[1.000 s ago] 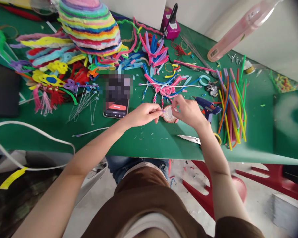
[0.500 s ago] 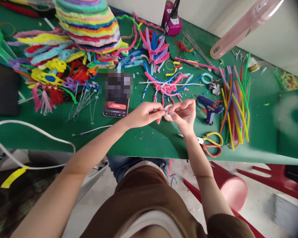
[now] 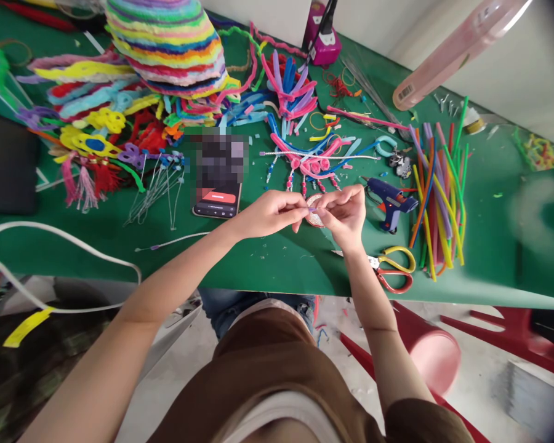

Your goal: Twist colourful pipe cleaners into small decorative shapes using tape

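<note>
Between my fingertips is a small purple piece (image 3: 312, 210), too small to make out its kind. My left hand (image 3: 277, 212) pinches it from the left, and my right hand (image 3: 346, 215) pinches it from the right. Just beneath the fingers sits a round dish (image 3: 314, 220) with small pale bits, partly hidden by my hands. Beyond them lies a pink and blue pipe-cleaner piece (image 3: 305, 163) with beaded strands hanging toward me. A white beaded strip (image 3: 305, 154) lies across it. To the right of my right hand rests a blue glue gun (image 3: 391, 202).
Scissors (image 3: 392, 267) with yellow and red handles lie by my right wrist. Coloured sticks (image 3: 438, 203) are bunched at the right, below a pink bottle (image 3: 436, 61). A phone (image 3: 219, 195) lies left of my hands, near a striped fuzzy piece (image 3: 166, 49) and tassels (image 3: 85, 184).
Both hands stay almost in place and still pinch the purple piece, which now sits at a slightly different angle. The view has shifted very slightly.
</note>
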Demonstrator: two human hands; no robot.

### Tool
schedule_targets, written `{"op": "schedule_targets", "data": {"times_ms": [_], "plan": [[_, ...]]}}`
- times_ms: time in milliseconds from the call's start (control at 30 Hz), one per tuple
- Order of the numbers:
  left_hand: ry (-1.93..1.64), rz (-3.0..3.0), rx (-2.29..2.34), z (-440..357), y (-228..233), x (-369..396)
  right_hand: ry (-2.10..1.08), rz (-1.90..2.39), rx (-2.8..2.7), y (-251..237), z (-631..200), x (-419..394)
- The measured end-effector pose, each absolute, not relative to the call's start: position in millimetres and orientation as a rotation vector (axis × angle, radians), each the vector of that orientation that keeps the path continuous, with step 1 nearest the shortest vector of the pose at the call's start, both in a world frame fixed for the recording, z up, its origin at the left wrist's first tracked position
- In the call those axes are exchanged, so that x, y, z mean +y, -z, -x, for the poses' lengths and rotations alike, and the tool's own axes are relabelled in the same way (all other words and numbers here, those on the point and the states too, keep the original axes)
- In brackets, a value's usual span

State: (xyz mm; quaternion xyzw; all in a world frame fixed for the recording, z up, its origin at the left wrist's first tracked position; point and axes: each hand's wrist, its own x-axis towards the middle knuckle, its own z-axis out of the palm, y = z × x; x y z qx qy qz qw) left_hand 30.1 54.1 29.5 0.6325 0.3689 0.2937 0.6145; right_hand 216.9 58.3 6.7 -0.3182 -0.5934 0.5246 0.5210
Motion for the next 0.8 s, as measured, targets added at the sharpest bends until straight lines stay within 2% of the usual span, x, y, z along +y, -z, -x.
{"op": "schedule_targets", "data": {"times_ms": [533, 800], "plan": [[-0.671, -1.48, 0.855, -29.7, -27.8, 54.3, -1.234, 0.772, -1.478, -4.5, -218.3, 59.2], [-0.624, -1.529, 0.876, -28.3, -28.1, 54.9, -0.981, 0.856, -1.731, -11.4, -224.5, 55.8]]}}
